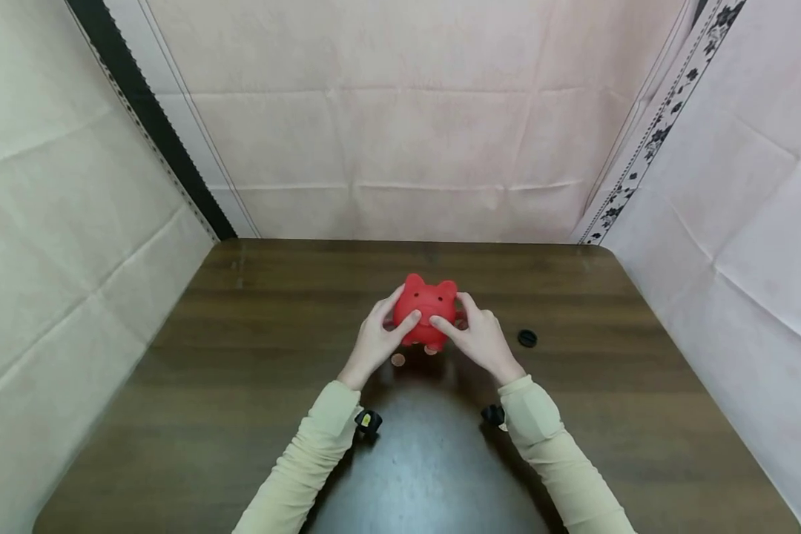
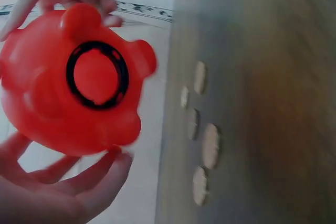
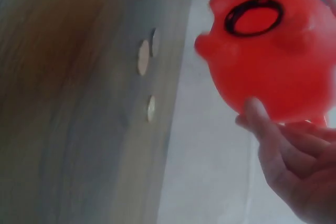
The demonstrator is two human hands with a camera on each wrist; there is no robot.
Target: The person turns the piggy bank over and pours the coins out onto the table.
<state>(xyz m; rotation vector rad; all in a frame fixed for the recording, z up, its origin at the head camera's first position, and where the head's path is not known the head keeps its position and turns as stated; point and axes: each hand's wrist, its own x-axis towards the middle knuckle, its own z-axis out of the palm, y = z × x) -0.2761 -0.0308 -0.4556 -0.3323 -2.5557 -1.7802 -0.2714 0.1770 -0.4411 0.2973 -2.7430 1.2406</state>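
Note:
A red piggy bank [image 1: 429,308] is held up off the table between both hands, its face towards the head camera. My left hand [image 1: 377,337] grips its left side, thumb on the front and fingers round behind. On the other side my right hand [image 1: 482,340] grips it the same way. A black ring [image 2: 97,75] rims a round area on the belly, seen in both wrist views. Beneath the bank several coins [image 2: 211,146] lie on the table; one copper-coloured coin [image 1: 397,360] shows by the left thumb in the head view.
A small round black cap [image 1: 526,338] lies on the brown wooden table [image 1: 274,415], to the right of the right hand. White cloth walls [image 1: 400,148] stand behind the table and along both sides. A black device [image 1: 368,422] is worn at the left wrist.

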